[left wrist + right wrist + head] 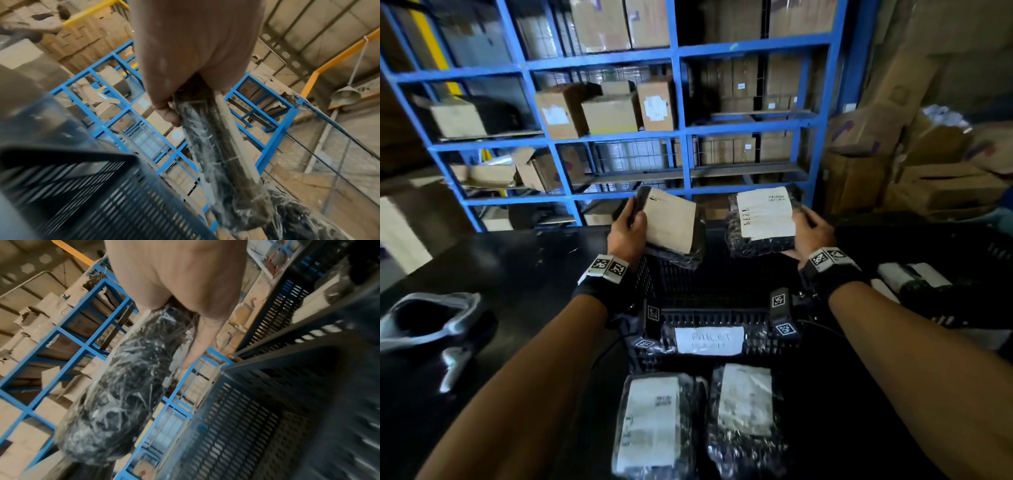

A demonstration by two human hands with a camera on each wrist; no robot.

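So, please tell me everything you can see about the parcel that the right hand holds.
The parcel is a soft, bulging packet in black plastic film that looks crinkled and shiny. A white paper label with dark print, too blurred to read, covers most of its upper face. It is held up, tilted toward the camera, over the black slotted crate. Only the right hand touches it, gripping its right edge, thumb on the label, fingers beneath.

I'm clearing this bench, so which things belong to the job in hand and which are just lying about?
In hand: left hand, left parcel; right hand, right parcel; black crate beneath.
Lying about: near-left parcel, near-right parcel, grey bag, blue shelving.
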